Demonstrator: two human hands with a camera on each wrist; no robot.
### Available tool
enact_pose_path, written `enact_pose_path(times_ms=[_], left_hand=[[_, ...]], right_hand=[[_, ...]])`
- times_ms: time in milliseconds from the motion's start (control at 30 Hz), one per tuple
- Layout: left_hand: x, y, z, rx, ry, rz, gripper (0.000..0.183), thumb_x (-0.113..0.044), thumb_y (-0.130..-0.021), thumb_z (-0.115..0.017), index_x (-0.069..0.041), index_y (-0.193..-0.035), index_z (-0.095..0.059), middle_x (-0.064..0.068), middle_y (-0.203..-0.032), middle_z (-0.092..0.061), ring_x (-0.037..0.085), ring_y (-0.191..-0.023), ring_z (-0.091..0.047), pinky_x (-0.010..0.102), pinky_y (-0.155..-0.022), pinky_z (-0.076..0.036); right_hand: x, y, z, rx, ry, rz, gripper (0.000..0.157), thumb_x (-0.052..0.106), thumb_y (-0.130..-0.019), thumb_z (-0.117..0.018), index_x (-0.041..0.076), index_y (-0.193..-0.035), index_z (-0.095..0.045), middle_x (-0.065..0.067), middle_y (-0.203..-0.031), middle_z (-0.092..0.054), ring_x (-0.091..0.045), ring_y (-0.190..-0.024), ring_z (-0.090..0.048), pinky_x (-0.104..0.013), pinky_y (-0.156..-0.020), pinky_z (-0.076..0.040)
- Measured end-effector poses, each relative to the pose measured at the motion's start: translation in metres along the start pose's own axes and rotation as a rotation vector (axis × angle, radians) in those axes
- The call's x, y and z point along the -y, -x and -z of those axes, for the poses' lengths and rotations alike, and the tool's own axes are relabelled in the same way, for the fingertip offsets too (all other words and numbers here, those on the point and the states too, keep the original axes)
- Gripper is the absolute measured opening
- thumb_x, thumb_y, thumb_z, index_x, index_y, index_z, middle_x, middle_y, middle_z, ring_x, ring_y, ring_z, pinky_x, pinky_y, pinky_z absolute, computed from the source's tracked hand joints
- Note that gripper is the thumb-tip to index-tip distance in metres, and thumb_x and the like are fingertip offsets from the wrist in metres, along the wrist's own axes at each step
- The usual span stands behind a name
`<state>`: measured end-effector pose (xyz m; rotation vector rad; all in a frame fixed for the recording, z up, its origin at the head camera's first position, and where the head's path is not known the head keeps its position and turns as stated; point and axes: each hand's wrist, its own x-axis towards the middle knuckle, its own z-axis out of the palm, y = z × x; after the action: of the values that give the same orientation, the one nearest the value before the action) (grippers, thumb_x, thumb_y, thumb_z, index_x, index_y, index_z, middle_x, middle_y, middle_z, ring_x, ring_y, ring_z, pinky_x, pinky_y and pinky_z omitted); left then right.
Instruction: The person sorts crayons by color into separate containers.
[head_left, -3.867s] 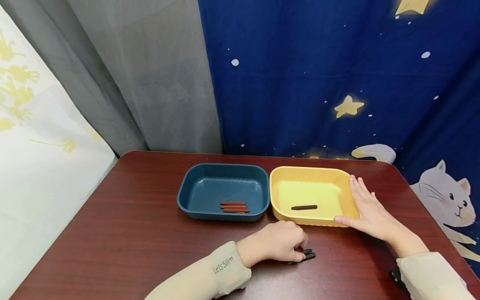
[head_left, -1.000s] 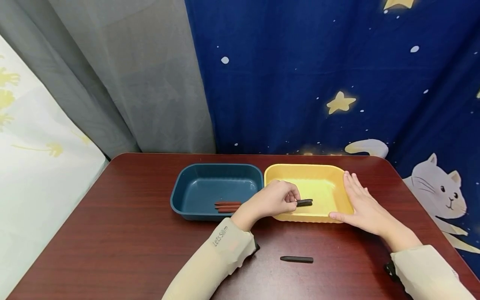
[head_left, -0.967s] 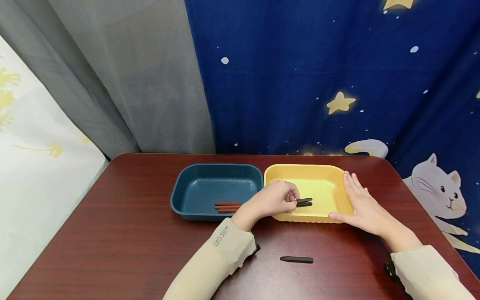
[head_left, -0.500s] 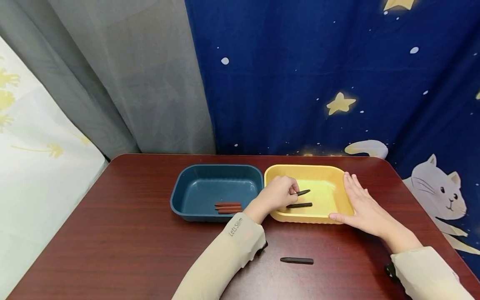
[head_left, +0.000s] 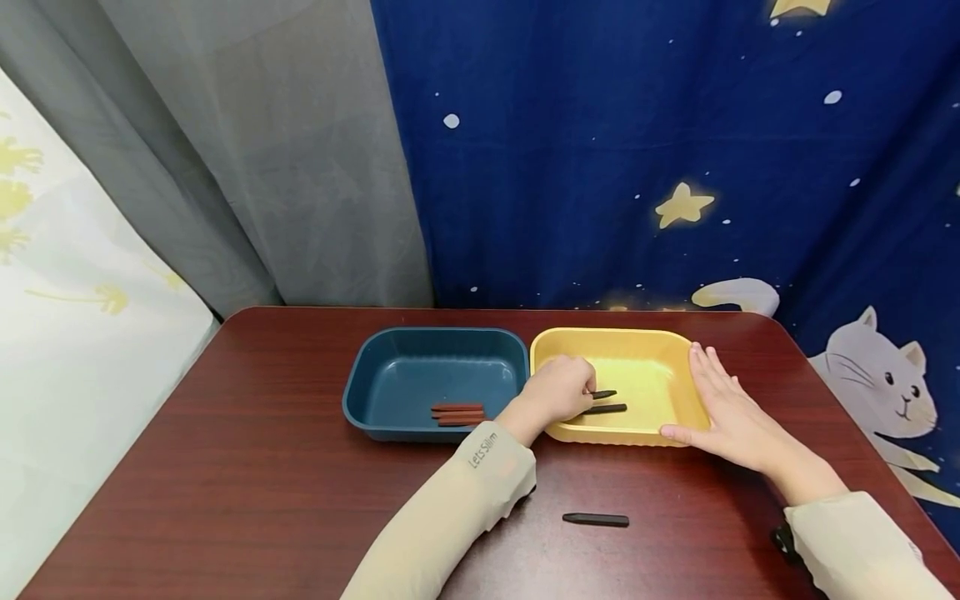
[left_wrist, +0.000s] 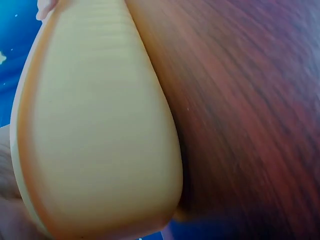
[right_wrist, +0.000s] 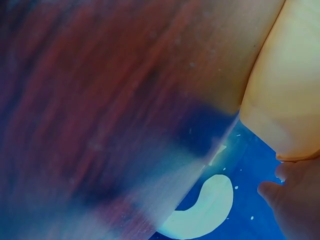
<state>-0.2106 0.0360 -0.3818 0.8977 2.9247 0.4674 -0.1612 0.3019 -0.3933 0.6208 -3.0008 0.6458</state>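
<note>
My left hand (head_left: 558, 390) reaches over the front left of the yellow tray (head_left: 648, 379) and pinches a black crayon (head_left: 604, 394) by one end, low over the tray floor. Just in front of it lies another black crayon (head_left: 611, 409), its left end hidden by the hand. With fingers spread, my right hand (head_left: 738, 423) rests against the tray's right end, thumb at the front rim. A third black crayon (head_left: 596, 520) is on the table before the tray. In both wrist views the tray's outer wall (left_wrist: 105, 120) looms close, and the left fingertips are hidden.
A dark blue tray (head_left: 442, 371) stands to the left, right beside the yellow one, with several reddish-brown crayons (head_left: 458, 414) in it. Both sit on a brown wooden table (head_left: 262, 467). Curtains (head_left: 570, 167) hang behind its far edge.
My left hand has come from the table into the yellow tray with a black crayon. Within the last second, that crayon was lifted away from the other and lowered again. The right hand stays put.
</note>
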Motion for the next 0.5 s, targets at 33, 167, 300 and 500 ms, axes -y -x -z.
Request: enact_pose_path(times_ms=[33,167,300,500], left_hand=[[-0.0001,0.0001,-0.0002,0.005,-0.003,0.0,0.023,-0.013,-0.086,-0.069,-0.019,-0.065,-0.061,-0.009,-0.064,-0.052,0.009,-0.066,-0.048,0.021,-0.059,-0.035],[-0.0009,0.0011,-0.001,0.032,-0.005,0.009,0.037,-0.008,-0.084,-0.067,-0.02,-0.056,-0.046,-0.008,-0.057,-0.038,0.01,-0.059,-0.038,0.021,-0.052,-0.028],[-0.0013,0.003,-0.0004,0.054,0.0,0.019,0.046,-0.006,-0.083,-0.065,-0.019,-0.052,-0.035,-0.007,-0.054,-0.024,0.011,-0.055,-0.026,0.022,-0.047,-0.018],[-0.0025,0.0052,0.0012,0.034,0.021,-0.016,0.037,-0.008,-0.085,-0.064,-0.019,-0.056,-0.044,-0.008,-0.057,-0.031,0.009,-0.057,-0.03,0.021,-0.05,-0.022]], right_hand=[[0.0,0.0001,-0.0003,-0.003,-0.001,0.002,0.117,0.051,-0.084,-0.073,-0.007,-0.156,-0.001,-0.025,-0.165,0.003,-0.041,-0.154,0.006,-0.074,-0.113,-0.012],[-0.0004,-0.0004,-0.0004,-0.003,-0.004,-0.003,0.117,0.051,-0.084,-0.073,-0.006,-0.157,-0.001,-0.024,-0.165,0.003,-0.041,-0.154,0.006,-0.075,-0.112,-0.014],[-0.0002,-0.0021,-0.0006,-0.002,-0.006,-0.005,0.118,0.053,-0.084,-0.073,-0.005,-0.157,-0.002,-0.023,-0.166,0.003,-0.042,-0.154,0.003,-0.075,-0.111,-0.015],[-0.0003,-0.0002,0.0002,0.007,-0.008,-0.023,0.118,0.054,-0.084,-0.072,-0.006,-0.156,-0.001,-0.024,-0.166,0.003,-0.042,-0.154,0.005,-0.075,-0.112,-0.014]])
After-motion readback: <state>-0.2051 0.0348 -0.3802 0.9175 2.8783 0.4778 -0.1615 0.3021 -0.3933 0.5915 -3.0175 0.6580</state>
